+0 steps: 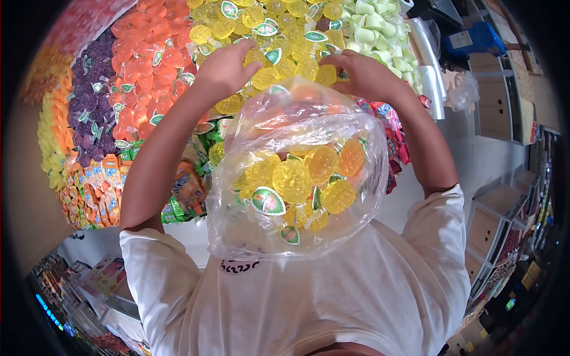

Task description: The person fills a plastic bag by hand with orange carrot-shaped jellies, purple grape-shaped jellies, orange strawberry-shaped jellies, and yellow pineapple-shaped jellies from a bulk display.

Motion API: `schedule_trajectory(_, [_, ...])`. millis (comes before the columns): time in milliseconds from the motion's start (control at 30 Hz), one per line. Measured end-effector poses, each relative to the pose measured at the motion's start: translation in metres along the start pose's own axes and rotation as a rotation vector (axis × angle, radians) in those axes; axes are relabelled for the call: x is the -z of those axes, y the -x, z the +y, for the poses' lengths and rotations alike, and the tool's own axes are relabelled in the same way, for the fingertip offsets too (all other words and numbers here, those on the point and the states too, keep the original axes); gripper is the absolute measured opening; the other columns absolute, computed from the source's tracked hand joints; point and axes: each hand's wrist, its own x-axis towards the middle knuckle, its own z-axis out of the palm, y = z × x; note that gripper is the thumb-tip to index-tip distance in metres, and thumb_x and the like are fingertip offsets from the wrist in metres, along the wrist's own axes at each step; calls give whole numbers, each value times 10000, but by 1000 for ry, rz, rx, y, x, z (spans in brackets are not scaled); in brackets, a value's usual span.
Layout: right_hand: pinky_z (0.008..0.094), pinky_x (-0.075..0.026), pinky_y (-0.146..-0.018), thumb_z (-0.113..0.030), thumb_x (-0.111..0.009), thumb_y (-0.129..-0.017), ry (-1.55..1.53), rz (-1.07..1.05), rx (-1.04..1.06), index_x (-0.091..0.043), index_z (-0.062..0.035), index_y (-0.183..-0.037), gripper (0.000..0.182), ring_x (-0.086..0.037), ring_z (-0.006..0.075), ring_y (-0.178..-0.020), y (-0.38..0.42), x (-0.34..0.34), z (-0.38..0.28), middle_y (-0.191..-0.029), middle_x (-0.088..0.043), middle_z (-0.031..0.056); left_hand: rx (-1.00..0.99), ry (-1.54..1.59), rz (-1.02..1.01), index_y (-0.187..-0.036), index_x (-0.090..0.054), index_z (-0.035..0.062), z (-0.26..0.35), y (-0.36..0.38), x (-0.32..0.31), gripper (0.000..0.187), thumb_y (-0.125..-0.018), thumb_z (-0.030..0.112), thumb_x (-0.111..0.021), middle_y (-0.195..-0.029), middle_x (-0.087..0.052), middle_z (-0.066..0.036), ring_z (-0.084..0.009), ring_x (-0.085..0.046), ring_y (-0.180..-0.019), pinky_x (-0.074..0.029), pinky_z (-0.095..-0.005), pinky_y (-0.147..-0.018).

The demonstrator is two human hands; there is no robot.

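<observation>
A clear plastic bag with several yellow fruit-shaped packs and an orange one inside rests against the front of the white shirt. Beyond it, my left hand is at the left part of a pile of yellow fruit-shaped packs, its thumb and fingers apart and nothing visible between them. On the pile's right side my right hand reaches in with its fingers apart, also holding nothing that shows. Green-and-white leaf labels hang from the packs. Neither hand visibly grips the bag.
Orange-red packs and purple ones lie left of the yellow pile; pale green pieces lie right. Small wrapped packets line the near left edge. At the upper right are a plastic bag roll and a blue object.
</observation>
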Motion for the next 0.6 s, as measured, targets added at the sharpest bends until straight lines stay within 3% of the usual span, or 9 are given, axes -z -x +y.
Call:
schedule_trajectory(167, [417, -533, -856, -168, -772, -816, -25, 34, 4, -640, -139, -1305, 507, -672, 306, -962, -2, -7, 9, -1121, -654, 149, 266, 106, -159, -1307, -618, 75, 3, -17, 5, 627, -861, 499, -735, -1034, -700, -119, -277, -683, -966, -530, -405, -876])
schedule_trajectory(233, [422, -530, -845, -144, -786, -803, -2, 138, 41, -638, -142, -1303, 522, -667, 306, -930, 1, -7, 7, -1106, -664, 139, 241, 151, -110, -1299, -610, 81, -8, -13, -4, 636, -844, 503, -745, -983, -691, -99, -235, -683, -911, -530, -389, -828])
schedule_trajectory(300, [398, -532, -799, -129, -808, -805, 10, 189, 39, -636, -134, -1298, 523, -650, 268, -855, 7, -4, 4, -1084, -668, 127, 247, 353, 33, -1278, -583, 23, -11, -7, -8, 503, -889, 293, -755, -919, -587, -7, -108, -564, -815, -496, -299, -757])
schedule_trajectory(433, [335, -514, -694, -146, -839, -810, -63, 354, 46, -637, -137, -1283, 514, -585, 189, -740, 21, 14, 2, -1055, -665, 87, 211, 605, 113, -1276, -567, 10, -8, 15, 12, 447, -904, 185, -744, -989, -597, 10, -91, -563, -876, -488, -263, -795])
schedule_trajectory(500, [324, -504, -685, -144, -845, -802, -21, 270, -262, -638, -145, -1283, 523, -594, 178, -745, 34, 36, -14, -1039, -674, 75, 104, 743, 244, -1289, -563, -15, 1, 33, 35, 502, -884, 206, -761, -1080, -603, -23, -91, -548, -944, -483, -248, -831])
schedule_trajectory(533, [310, -495, -682, -148, -844, -810, -40, 394, -78, -642, -85, -1247, 486, -606, 183, -775, 43, 38, -8, -1000, -674, 98, 103, 741, 246, -1289, -563, -15, 11, 44, 50, 502, -884, 206, -761, -1080, -603, -23, -91, -548, -944, -483, -248, -831])
schedule_trajectory(600, [282, -481, -688, -162, -788, -867, -186, 410, -107, -617, -99, -1275, 446, -572, 135, -762, 66, 69, -42, -960, -631, 58, 77, 783, 291, -1312, -545, -7, 38, 70, 82, 408, -929, 62, -667, -1141, -638, -50, -94, -588, -1007, -486, -258, -861])
